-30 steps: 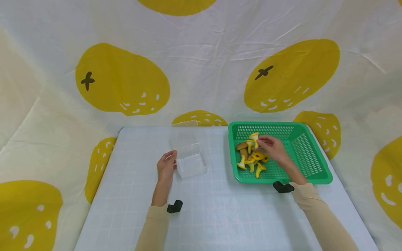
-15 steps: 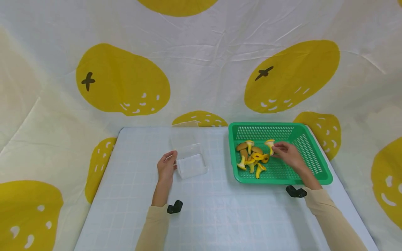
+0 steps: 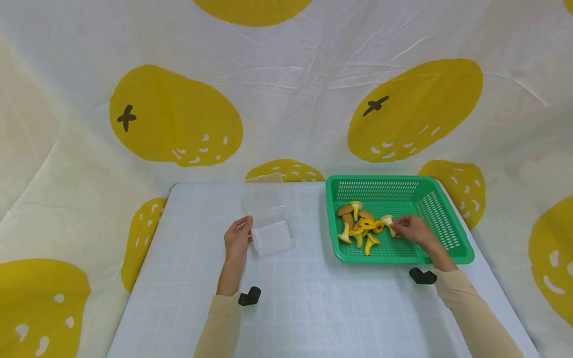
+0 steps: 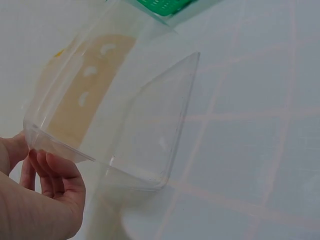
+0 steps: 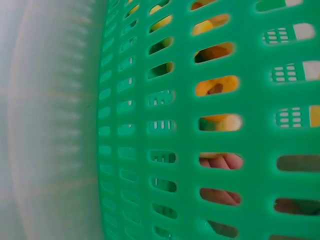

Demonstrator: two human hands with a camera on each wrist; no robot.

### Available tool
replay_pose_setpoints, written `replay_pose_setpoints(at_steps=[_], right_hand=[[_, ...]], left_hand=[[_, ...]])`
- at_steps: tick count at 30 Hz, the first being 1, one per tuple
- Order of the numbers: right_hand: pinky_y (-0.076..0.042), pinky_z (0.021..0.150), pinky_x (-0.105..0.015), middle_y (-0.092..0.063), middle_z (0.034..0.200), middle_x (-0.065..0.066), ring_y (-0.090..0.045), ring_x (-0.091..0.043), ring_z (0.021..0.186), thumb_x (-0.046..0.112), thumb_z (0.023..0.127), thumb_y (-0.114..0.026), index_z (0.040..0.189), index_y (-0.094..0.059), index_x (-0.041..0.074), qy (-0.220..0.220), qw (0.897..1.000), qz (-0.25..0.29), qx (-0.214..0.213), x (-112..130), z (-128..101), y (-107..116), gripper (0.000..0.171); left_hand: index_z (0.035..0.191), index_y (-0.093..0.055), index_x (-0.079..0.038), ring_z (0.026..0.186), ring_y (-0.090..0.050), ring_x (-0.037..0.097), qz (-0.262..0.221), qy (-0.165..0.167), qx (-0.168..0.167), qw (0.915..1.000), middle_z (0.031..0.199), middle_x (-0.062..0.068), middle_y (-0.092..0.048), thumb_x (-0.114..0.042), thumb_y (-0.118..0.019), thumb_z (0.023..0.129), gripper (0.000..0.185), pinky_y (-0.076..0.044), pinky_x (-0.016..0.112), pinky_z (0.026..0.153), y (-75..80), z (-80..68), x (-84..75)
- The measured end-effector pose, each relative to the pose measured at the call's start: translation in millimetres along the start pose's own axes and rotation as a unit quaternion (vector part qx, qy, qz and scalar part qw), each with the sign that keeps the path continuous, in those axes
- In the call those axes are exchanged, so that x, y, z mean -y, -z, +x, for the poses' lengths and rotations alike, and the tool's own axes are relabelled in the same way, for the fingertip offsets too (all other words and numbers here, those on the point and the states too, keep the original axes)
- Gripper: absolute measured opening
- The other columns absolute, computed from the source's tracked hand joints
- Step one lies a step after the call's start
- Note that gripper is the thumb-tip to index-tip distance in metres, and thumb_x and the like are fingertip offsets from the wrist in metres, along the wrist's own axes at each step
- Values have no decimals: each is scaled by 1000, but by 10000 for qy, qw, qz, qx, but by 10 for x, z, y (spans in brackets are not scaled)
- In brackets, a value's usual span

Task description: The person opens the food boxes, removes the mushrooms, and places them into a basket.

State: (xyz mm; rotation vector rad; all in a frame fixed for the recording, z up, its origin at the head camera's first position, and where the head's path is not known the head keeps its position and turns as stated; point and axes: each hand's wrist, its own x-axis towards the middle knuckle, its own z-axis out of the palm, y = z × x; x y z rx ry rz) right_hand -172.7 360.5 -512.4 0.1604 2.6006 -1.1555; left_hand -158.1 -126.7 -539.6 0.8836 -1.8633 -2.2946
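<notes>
My left hand pinches the left edge of a clear plastic clamshell box, whose lid stands up at the back. In the left wrist view, thumb and fingers hold the box at its rim, and nothing lies inside it. Inside a green basket, my right hand pinches a yellow mushroom with a pale stem, low over the basket floor. Left of it lies a pile of yellow and brown mushrooms. The right wrist view shows mostly the basket wall, with fingers glimpsed through the slots.
Basket and box stand apart on a table with a pale checked cloth. A white curtain printed with big yellow fruit hangs behind and at both sides.
My right hand has carried the yellow mushroom rightward from above the pile, then lowered it toward the basket floor. My left hand and the clear box have stayed put.
</notes>
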Motion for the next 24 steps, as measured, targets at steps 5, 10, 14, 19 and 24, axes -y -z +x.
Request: replay_pose_setpoints(at_steps=[5, 10, 14, 19, 24], right_hand=[[-60, 76, -42, -66, 110, -34, -70, -29, 85, 16, 103, -64, 120, -56, -19, 25, 9999, -83, 53, -4, 3, -19, 39], [-61, 74, -42, -68, 104, -32, -71, -32, 84, 14, 101, -67, 115, -58, -18, 85, 9999, -129, 61, 19, -19, -18, 36], [-61, 75, -43, -68, 105, -34, -71, -37, 87, 12, 103, -63, 115, -58, -20, 141, 9999, 15, 42, 35, -62, -10, 35], [-58, 72, -41, -70, 100, -28, -68, -32, 85, 18, 106, -59, 117, -60, -17, 345, 9989, -151, -278, 105, -142, 24, 37], [-52, 70, -32, -70, 101, -25, -67, -33, 89, 21, 107, -57, 117, -63, -12, 774, 9940, -339, -689, 180, -197, 59, 35]], left_hand=[[118, -70, -7, 85, -57, 19, 24, 26, -54, 10000, 104, 8, -67, -28, -77, 95, 32, -49, 21, 67, -2, -12, -25], [117, -71, -5, 83, -59, 21, -72, -16, -64, 10000, 94, 0, -68, -24, -79, 94, 31, -50, 20, 65, -8, -7, -63], [119, -71, -4, 82, -59, 20, -159, 75, 45, 9998, 90, -3, -67, -24, -79, 93, 34, -50, 19, 65, 9, -1, -79], [122, -70, -3, 83, -59, 16, -4, 82, 190, 9998, 95, 1, -65, -27, -78, 94, 37, -52, 19, 67, 49, -15, -90], [127, -66, 1, 84, -63, 18, 177, -20, 364, 9992, 117, 18, -64, -24, -72, 99, 38, -56, 21, 69, 103, -3, -117]])
